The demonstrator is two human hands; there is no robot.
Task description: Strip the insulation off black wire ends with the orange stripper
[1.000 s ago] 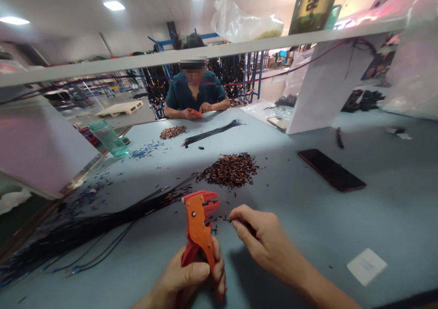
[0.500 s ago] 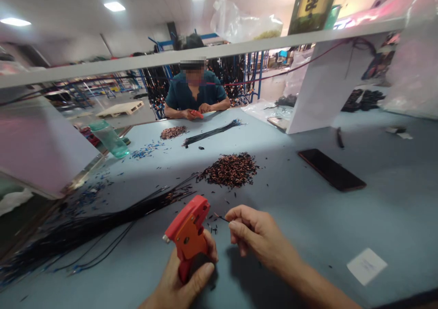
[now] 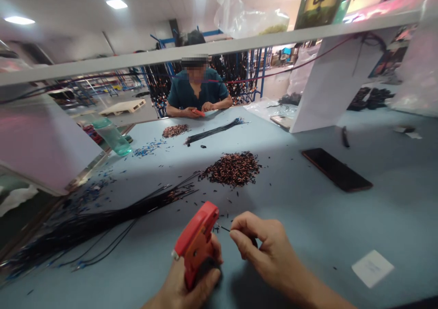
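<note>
Black wire (image 3: 225, 228), in the head view, sticks out from the thumb and forefinger of the person's right hand (image 3: 267, 247), its tip near the orange-red pliers (image 3: 195, 237). The left hand (image 3: 201, 288) is wrapped around the pliers' grips, apart from the right. The wire looks light, thin and springy, likely to bend or slip if held far back; a pinch close behind the tip should steady it best
</note>
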